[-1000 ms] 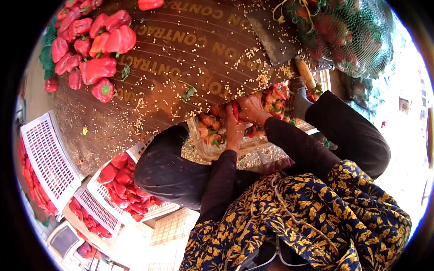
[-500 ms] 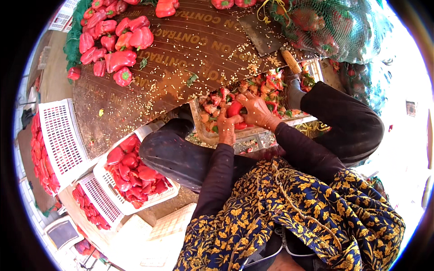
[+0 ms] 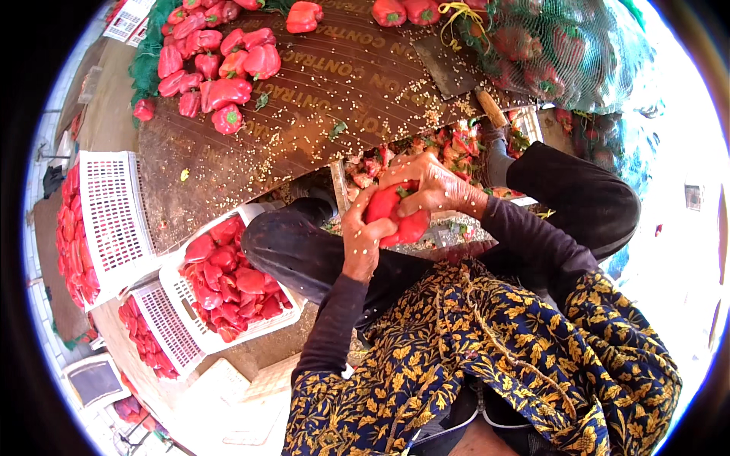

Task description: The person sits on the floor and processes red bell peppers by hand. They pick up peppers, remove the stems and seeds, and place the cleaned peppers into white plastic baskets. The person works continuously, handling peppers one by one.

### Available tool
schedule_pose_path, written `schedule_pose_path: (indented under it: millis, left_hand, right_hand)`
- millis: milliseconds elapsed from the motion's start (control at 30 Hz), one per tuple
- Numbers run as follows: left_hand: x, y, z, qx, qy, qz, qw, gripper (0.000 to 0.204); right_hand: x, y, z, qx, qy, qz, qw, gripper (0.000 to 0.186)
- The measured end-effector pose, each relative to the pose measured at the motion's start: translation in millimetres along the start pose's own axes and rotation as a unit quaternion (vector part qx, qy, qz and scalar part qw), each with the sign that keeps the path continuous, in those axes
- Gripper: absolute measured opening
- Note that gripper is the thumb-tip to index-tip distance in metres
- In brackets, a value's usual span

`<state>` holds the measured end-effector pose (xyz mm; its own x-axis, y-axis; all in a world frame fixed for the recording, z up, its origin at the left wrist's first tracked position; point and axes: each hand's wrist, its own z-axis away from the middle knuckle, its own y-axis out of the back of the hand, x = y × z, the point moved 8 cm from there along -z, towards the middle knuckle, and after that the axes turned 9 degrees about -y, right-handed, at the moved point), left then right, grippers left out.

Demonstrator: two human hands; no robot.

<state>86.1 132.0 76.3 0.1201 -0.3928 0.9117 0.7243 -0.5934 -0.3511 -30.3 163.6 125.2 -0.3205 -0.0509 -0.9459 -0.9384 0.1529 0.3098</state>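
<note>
Between my two hands is a red bell pepper (image 3: pixel 385 204), raised in front of my body over the near side of a crate. My left hand (image 3: pixel 361 237) wraps round its lower left side, thumb across the front. From above and the right, my right hand (image 3: pixel 435 185) grips it, fingers bent at its green stem end. Beneath and beyond the hands, the crate (image 3: pixel 339 186) holds red pepper scraps and cores (image 3: pixel 460 148). Whether the pepper is split is partly hidden by my fingers.
Whole red peppers (image 3: pixel 228 91) lie on the seed-strewn brown board (image 3: pixel 304 137). A cleaver (image 3: pixel 445 72) with a wooden handle rests at its right edge, near a green net sack (image 3: pixel 570 53) of peppers. White crates (image 3: pixel 118 216) at left hold red pepper pieces (image 3: pixel 228 285).
Both hands have lifted the pepper up out of the scrap crate and closer to my body. More of the pepper shows now. The view has shifted slightly, moving the board's peppers rightward.
</note>
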Motion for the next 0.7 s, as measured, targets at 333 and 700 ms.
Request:
schedule_pose_path:
  millis: [333,700]
  left_hand:
    - [49.9,21.0,47.5,0.046,-0.039,0.095,0.994,0.058]
    - [179.8,248.9,133.0,0.377,-0.344,-0.364,0.779,0.048]
  right_hand:
    - [48.2,-4.8,15.8,0.083,-0.194,-0.560,0.801,0.015]
    - [85.2,50.7,21.1,0.243,-0.111,-0.206,0.941,0.027]
